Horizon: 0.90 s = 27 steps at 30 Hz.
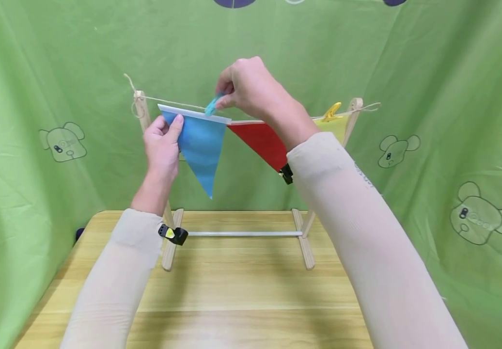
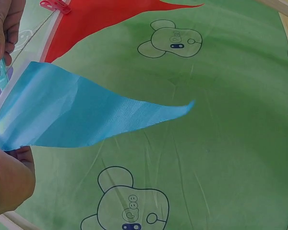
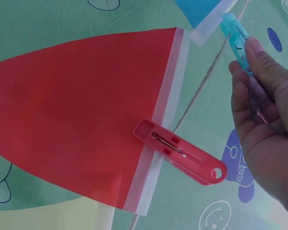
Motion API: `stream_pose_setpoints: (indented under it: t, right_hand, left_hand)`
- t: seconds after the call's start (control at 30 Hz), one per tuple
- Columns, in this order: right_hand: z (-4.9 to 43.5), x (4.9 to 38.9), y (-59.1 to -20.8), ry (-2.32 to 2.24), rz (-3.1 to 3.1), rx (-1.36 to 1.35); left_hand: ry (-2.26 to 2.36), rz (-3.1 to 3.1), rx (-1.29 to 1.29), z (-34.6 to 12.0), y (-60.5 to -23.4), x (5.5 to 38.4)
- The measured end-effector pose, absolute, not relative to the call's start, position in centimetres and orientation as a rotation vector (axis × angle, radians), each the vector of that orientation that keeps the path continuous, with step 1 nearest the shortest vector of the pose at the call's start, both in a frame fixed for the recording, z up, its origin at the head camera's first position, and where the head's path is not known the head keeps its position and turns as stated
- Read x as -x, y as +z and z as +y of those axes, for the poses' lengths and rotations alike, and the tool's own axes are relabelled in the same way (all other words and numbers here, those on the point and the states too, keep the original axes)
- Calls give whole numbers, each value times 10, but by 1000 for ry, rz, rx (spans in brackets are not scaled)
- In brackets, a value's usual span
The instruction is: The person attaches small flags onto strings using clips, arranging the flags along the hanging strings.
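My left hand (image 1: 162, 140) pinches the upper left corner of a blue triangular pennant (image 1: 200, 145), thumb in front, by its white top band. My right hand (image 1: 248, 89) pinches a light-blue clothespin (image 1: 212, 104) just above that band; its nose end is right at the twine (image 3: 209, 74). In the left wrist view the blue pennant (image 2: 81, 105) stretches sideways from the hand. Beside it a red pennant (image 3: 91, 110) hangs on the twine, clipped by a red clothespin (image 3: 180, 151). My right forearm covers part of the red pennant in the head view.
A yellow clothespin (image 1: 332, 112) holds a yellow pennant (image 1: 337, 128) near the right wooden post (image 1: 355, 104). The twine is tied to both posts. A white bar (image 1: 246, 234) joins the stand's feet on the wooden table (image 1: 242, 291). Green printed cloth (image 1: 430, 72) hangs behind.
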State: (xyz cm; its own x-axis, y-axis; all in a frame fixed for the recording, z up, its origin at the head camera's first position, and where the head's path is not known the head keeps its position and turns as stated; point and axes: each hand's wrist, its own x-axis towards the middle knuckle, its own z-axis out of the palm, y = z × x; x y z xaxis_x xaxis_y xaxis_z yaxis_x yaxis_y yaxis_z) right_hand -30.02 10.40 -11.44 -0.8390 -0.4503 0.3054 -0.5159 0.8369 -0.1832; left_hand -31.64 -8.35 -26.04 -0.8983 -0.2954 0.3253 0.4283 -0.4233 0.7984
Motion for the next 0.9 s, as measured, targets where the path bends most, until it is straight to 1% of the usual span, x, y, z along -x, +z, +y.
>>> stream_pose_setpoints:
  t: [0.43,0.9]
  right_hand:
    - [93,304,-115,312,-2800,-783]
    - [88,306,-116,256,-2790,-822]
  left_hand:
    - [-2321,-1340,211,-83,-263,323]
    - [-2305,-1295,248,-80,-258,323]
